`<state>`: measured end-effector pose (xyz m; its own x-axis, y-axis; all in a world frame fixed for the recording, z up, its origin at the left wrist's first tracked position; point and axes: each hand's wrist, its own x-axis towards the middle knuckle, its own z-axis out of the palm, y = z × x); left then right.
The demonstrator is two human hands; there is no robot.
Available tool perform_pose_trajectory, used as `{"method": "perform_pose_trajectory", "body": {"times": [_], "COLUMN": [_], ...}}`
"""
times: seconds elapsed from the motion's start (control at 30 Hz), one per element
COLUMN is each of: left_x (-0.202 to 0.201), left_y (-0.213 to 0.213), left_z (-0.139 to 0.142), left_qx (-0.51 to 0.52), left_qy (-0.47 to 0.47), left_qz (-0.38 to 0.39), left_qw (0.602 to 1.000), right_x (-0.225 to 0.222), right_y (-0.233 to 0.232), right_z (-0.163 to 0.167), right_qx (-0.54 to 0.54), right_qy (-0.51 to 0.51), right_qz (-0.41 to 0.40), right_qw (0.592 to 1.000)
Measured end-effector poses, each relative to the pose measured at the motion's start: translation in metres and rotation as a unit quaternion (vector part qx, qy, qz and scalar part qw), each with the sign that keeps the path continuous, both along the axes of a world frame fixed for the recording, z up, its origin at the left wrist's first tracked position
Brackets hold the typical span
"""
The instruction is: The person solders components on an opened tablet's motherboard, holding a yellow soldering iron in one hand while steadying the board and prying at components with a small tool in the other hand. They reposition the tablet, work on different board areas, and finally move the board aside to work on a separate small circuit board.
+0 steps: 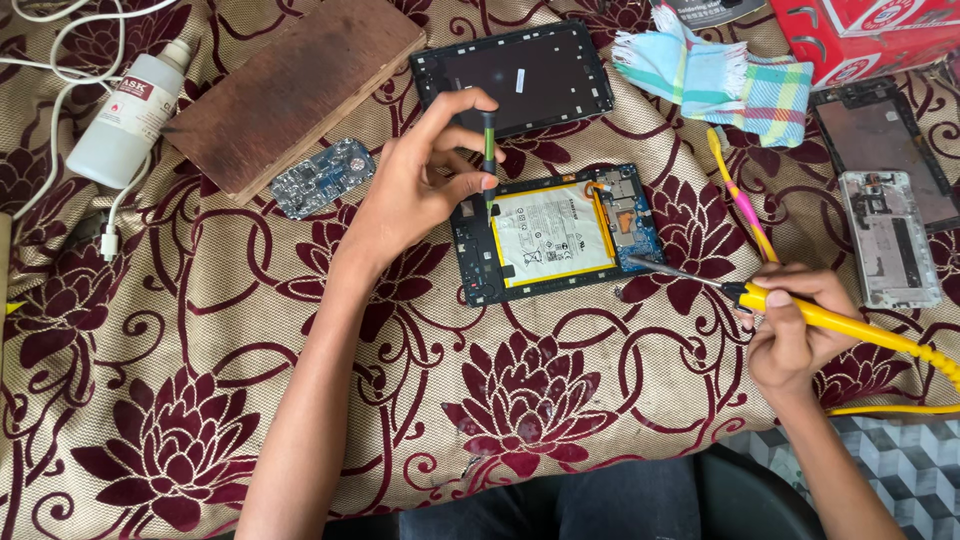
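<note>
An opened tablet [556,234] lies on the flowered cloth, its white battery and blue circuit board showing. My left hand [420,185] holds a small green-handled screwdriver [489,150] upright, its tip down at the tablet's left edge. My right hand [790,325] grips a yellow soldering iron [830,320]; the metal tip points left, ending just short of the tablet's lower right corner. The tablet's black screen panel [512,77] rests behind it.
A wooden block [290,90], a small circuit board [322,178] and a white bottle [130,115] lie at the left. A striped cloth [720,85], a red box [870,35], a pink and yellow tool [740,195] and opened phone parts [888,235] are at the right.
</note>
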<state>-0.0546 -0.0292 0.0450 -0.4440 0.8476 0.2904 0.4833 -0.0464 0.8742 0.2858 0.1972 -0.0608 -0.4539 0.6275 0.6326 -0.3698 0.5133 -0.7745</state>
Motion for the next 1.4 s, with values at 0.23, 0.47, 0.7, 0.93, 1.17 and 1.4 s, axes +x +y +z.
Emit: {"method": "perform_pose_trajectory", "body": {"times": [0.23,0.47,0.7,0.93,1.17,1.4], "left_x": [-0.0006,-0.0007,-0.0012,-0.0011,-0.0015,-0.0021], "left_y": [0.0006,-0.0006,-0.0009,-0.0008,-0.0002,-0.0012], "left_z": [-0.0022,-0.0004,0.0003,0.0005,-0.0002,-0.0001], "left_qx": [0.005,0.000,0.002,-0.015,-0.009,-0.012], "left_qy": [-0.005,-0.003,-0.012,-0.012,-0.014,-0.008], "left_qz": [-0.002,0.002,-0.004,0.003,-0.002,-0.001], "left_qw": [1.000,1.000,1.000,1.000,1.000,1.000], "right_x": [0.0009,0.0003,0.0016,0.0006,0.0013,0.0017], "right_y": [0.0038,0.0007,0.0011,0.0031,0.0019,0.0020], "right_z": [-0.0054,-0.0056,-0.0080,-0.0067,-0.0052,-0.0068], "right_qx": [-0.005,0.002,-0.003,0.008,0.008,0.018], "right_qy": [0.005,-0.003,-0.009,-0.013,-0.026,-0.026], "right_qz": [0.002,-0.002,0.004,0.007,0.004,0.012], "right_qw": [1.000,1.000,1.000,1.000,1.000,0.999]}}
